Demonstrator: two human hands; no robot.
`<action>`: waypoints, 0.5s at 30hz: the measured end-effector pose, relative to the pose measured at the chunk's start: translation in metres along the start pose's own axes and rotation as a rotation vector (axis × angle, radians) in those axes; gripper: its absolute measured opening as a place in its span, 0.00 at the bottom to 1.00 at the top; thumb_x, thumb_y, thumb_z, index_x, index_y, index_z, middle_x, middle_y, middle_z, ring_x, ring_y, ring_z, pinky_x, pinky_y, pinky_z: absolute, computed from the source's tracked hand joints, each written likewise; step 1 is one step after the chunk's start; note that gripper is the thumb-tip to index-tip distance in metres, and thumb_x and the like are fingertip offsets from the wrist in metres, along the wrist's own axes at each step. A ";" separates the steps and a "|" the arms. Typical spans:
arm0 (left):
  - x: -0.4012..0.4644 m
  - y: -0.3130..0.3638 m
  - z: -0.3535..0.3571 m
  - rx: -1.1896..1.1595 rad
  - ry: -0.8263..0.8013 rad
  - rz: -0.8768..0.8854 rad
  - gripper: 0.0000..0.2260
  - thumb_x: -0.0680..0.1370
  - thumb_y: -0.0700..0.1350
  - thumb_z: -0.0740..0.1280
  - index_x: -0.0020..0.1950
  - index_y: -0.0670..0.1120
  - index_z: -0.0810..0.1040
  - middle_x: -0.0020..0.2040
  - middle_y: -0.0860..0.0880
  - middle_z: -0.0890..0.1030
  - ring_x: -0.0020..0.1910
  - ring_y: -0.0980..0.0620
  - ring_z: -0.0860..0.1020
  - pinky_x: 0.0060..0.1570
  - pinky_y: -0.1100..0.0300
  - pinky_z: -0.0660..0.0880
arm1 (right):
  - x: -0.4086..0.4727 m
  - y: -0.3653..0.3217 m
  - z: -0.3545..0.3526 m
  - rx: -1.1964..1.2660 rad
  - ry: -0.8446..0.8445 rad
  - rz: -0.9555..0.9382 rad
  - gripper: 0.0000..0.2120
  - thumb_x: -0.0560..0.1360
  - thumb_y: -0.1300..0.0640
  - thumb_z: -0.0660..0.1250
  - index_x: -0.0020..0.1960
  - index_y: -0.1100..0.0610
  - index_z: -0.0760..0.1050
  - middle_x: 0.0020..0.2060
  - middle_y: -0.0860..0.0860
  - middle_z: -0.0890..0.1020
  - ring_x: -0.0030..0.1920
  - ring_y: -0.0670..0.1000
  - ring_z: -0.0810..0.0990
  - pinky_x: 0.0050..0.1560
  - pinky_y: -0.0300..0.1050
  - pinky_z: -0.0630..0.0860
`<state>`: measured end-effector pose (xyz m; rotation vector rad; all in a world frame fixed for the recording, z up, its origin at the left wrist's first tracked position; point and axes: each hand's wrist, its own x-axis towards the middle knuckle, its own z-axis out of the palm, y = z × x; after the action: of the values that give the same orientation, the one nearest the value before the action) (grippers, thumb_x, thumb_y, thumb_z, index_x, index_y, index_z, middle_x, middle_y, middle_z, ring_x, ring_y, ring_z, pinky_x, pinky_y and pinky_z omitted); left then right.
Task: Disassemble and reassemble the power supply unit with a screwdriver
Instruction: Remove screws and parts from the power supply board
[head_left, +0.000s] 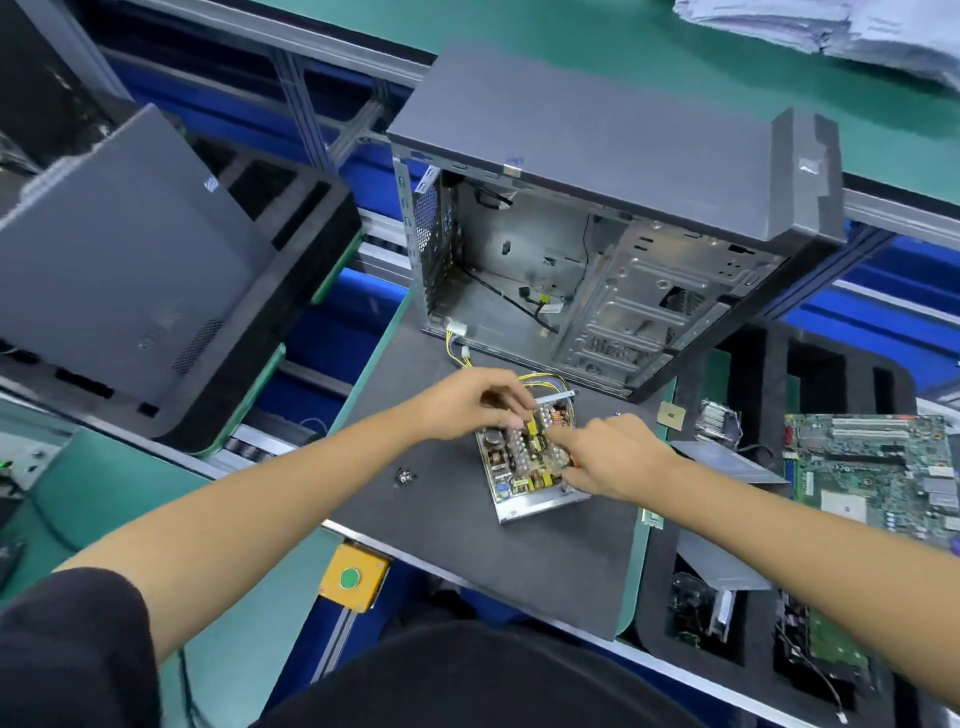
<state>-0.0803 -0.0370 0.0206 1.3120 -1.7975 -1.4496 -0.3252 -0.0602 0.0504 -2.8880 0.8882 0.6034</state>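
Bare metal and exposed circuitry: power supply unit (530, 462), cover off, lying on the dark mat (452, 525) at centre, just in front of the open computer case (597, 249) at 12 o'clock. I log the disassembly as well advanced: the circuit board with its coils and capacitors is open to view in the tray, and a grey metal panel (727, 457), which I judge to be the cover, lies at 3 o'clock. Wire bundle (545, 382), yellow and black, trails from the unit's far edge toward the case. Left hand (467, 405): fingers curled onto the far end of the board, pinching something there; what exactly I cannot tell. Right hand (613, 457): fingers curled at the near right corner of the unit, apparently gripping it. Small dark part (404, 475), possibly screws, lies loose at 9 o'clock. Screwdriver: not visible to me. Outstanding, in my judgement: lifting the board out, then full reassembly.
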 end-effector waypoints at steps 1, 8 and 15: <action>-0.011 -0.010 -0.015 0.033 0.080 -0.026 0.09 0.76 0.45 0.76 0.54 0.56 0.82 0.49 0.58 0.85 0.52 0.60 0.82 0.57 0.64 0.76 | 0.001 -0.001 -0.002 -0.008 0.003 -0.002 0.10 0.78 0.46 0.59 0.57 0.48 0.64 0.37 0.53 0.81 0.41 0.61 0.83 0.31 0.47 0.63; -0.094 -0.095 -0.054 0.384 0.153 -0.256 0.08 0.75 0.46 0.77 0.49 0.50 0.80 0.47 0.53 0.79 0.52 0.54 0.75 0.63 0.48 0.69 | 0.009 -0.004 -0.033 0.064 0.154 0.079 0.09 0.72 0.48 0.60 0.46 0.45 0.58 0.24 0.46 0.66 0.31 0.54 0.69 0.27 0.43 0.53; -0.102 -0.122 -0.035 0.436 0.100 -0.261 0.09 0.74 0.45 0.78 0.51 0.49 0.82 0.46 0.54 0.74 0.48 0.57 0.70 0.50 0.65 0.66 | 0.031 -0.020 -0.045 0.195 0.209 0.120 0.09 0.71 0.47 0.59 0.45 0.45 0.59 0.25 0.47 0.70 0.32 0.55 0.73 0.29 0.44 0.56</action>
<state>0.0372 0.0393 -0.0614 1.8585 -2.0053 -1.1211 -0.2751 -0.0679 0.0787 -2.7703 1.0861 0.2088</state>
